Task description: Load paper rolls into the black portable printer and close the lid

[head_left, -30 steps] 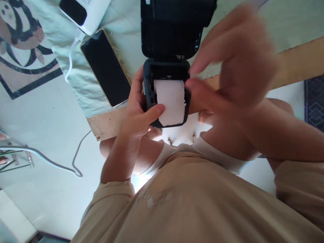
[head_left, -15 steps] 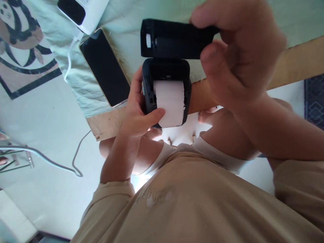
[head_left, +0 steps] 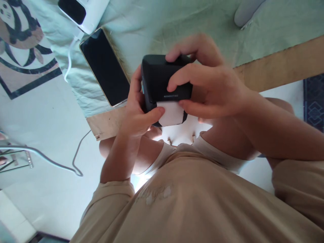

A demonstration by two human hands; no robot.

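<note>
My left hand (head_left: pixel 138 111) is closed round the left side of a black label printer (head_left: pixel 151 107), its thumb pressing on a strip of white label paper (head_left: pixel 170 113) at the near end. Over the top of the printer lies its black cover (head_left: pixel 155 76), with small pale lettering along the near edge. My right hand (head_left: pixel 207 76) grips this cover from the right, its fingers bent over the top and thumb at the near corner. White paper sticks out from under the cover toward me. Whether the cover is latched I cannot tell.
A dark-screened phone (head_left: pixel 106 67) lies left of the printer on the green cloth (head_left: pixel 152 20). Behind it is a white device (head_left: pixel 93 15) with a white cable (head_left: pixel 69 64). A wooden table edge (head_left: pixel 273 65) runs below my hands. A grey rounded object (head_left: pixel 246 13) lies at far right.
My right hand has brought the raised cover down onto the printer, hiding most of the paper roll. The left hand has stayed in place with the printer.
</note>
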